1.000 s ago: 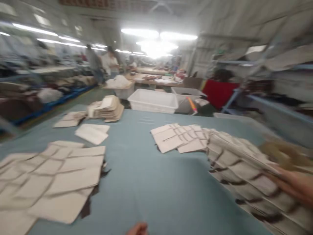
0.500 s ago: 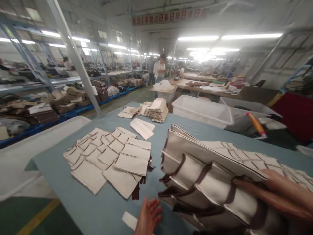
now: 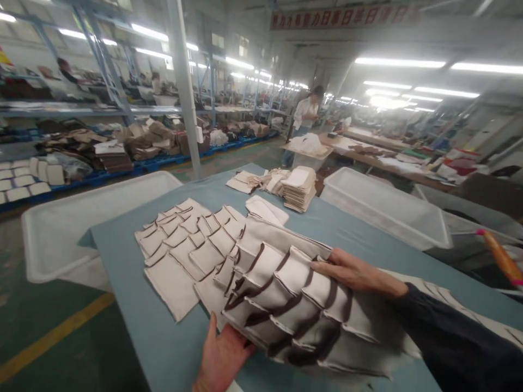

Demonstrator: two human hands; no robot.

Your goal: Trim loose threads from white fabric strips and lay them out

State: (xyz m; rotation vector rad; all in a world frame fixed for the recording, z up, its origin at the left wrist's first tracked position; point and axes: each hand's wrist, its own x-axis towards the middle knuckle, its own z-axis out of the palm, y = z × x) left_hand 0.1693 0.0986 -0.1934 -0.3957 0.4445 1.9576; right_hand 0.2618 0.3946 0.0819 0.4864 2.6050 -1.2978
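Observation:
A thick bundle of overlapping cream fabric pieces with dark brown edges (image 3: 294, 302) is held tilted over the blue-covered table. My right hand (image 3: 347, 269) grips its upper edge, thumb on top and fingers pressed against the layered face. At the lower left corner, my left hand (image 3: 226, 351) holds the bundle from below; its thumb sticks up and its fingertips are hidden under the cloth. Just beyond it lies a spread pile of similar cream pieces (image 3: 171, 277), partly covered by the bundle. More such pieces (image 3: 439, 296) lie behind my right forearm.
The blue tabletop (image 3: 122, 283) carries a stack of cream pieces (image 3: 300, 188) and loose light pieces (image 3: 267, 211) at its far end. White plastic bins stand left (image 3: 61, 234) and right (image 3: 384, 209). A metal post (image 3: 186, 98) rises beyond. A co-worker (image 3: 304, 114) stands farther back.
The bundle has moved left, over the edge of the spread pile. My left hand, free and open before, now holds its lower corner. The view has turned left.

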